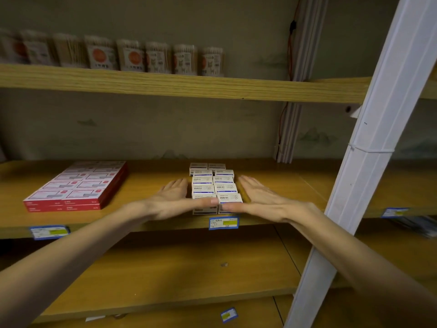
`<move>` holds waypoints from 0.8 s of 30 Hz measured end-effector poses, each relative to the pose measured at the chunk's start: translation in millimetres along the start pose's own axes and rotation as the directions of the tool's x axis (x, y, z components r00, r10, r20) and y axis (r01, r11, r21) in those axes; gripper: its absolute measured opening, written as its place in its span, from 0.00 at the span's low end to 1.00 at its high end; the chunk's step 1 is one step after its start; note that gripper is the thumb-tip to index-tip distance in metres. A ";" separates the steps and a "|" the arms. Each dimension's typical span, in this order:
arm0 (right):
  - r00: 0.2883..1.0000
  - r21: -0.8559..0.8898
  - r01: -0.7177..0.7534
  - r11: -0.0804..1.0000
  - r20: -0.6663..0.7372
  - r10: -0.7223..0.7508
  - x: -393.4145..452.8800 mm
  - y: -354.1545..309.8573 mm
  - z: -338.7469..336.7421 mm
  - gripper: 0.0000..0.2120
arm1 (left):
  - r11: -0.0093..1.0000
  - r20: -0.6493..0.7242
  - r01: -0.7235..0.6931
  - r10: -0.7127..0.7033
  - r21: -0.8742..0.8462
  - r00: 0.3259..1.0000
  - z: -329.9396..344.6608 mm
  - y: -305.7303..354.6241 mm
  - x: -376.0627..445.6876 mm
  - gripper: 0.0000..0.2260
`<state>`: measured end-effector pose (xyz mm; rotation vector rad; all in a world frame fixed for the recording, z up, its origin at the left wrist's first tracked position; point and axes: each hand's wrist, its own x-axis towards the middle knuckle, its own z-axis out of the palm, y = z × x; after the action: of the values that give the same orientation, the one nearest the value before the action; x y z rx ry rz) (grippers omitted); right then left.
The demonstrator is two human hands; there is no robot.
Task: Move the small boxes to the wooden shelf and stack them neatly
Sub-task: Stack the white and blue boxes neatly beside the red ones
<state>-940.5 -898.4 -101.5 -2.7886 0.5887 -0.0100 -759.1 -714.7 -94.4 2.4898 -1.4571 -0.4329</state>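
Several small white boxes (214, 185) with blue print stand in two rows, stacked two high, on the middle wooden shelf (151, 183). My left hand (176, 197) lies flat against the left side of the stack, fingers straight, thumb across the front box. My right hand (256, 197) presses flat against the right side, its thumb on the front of the nearest box. Both thumbs nearly meet at the front. The lower boxes are partly hidden by my hands.
A flat stack of red boxes (78, 188) sits left on the same shelf. Packs of cotton swabs (132, 55) line the upper shelf. A white upright post (369, 147) crosses at the right. Blue price labels (223, 223) hang on the shelf edge. A lower shelf (179, 263) lies beneath.
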 end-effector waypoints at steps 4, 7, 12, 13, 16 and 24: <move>0.998 0.308 -0.036 0.951 -0.041 0.051 -5.2 1.8 -8.8 0.58 | 0.998 0.016 -0.002 0.003 -0.070 1.000 -16.0 -7.0 -3.9 0.62; 0.979 0.484 -0.028 0.874 -0.165 0.123 8.9 -1.9 -10.4 0.39 | 0.975 -0.030 0.046 -0.054 -0.218 0.998 -18.4 -6.4 7.4 0.46; 0.970 0.313 -0.084 0.946 -0.190 0.149 40.0 -3.8 -0.4 0.30 | 0.991 -0.060 0.023 -0.032 -0.132 0.998 -12.1 4.5 17.6 0.34; 0.971 0.281 -0.085 0.956 -0.193 0.143 44.0 -4.0 2.9 0.28 | 0.995 -0.071 0.019 -0.026 -0.099 0.997 -9.0 5.2 18.1 0.35; 0.974 0.211 -0.070 0.975 -0.195 0.113 51.4 -6.4 7.4 0.26 | 0.998 -0.088 0.010 -0.015 -0.058 0.996 -2.1 4.6 20.6 0.37; 0.966 0.333 -0.083 0.939 -0.204 0.158 62.1 -0.4 -0.6 0.29 | 0.986 -0.204 0.041 -0.074 -0.161 0.976 -9.7 -2.2 30.7 0.42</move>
<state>-883.5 -922.8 -104.2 -2.4444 0.7401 -0.3722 -739.6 -740.1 -90.4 2.3758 -1.2243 -0.2725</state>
